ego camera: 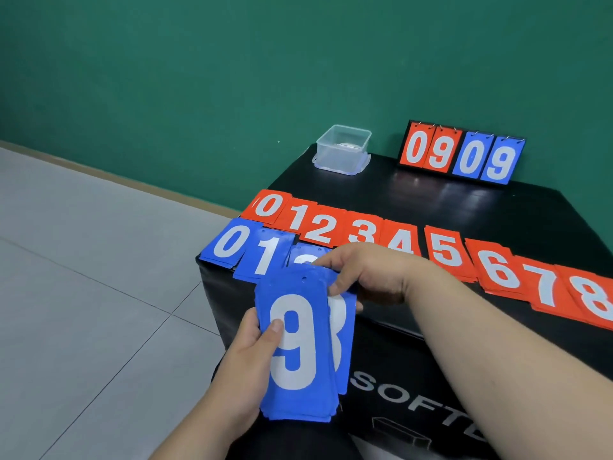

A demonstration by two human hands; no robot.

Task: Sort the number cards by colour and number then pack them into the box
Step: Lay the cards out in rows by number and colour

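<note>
Two hands in use: blue stack (298,353) w/ 9 on top is gripped by left hand (245,360) at near edge of table (431,194), & half-hidden card (343,313) pinched by right hand (361,273) is best slid out singly.

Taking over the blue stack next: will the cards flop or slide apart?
Likely fairly stiff: the blue stack stands upright above the left hand without drooping. Probably slippery: one card fans out sideways where the right hand pinches it.
</note>
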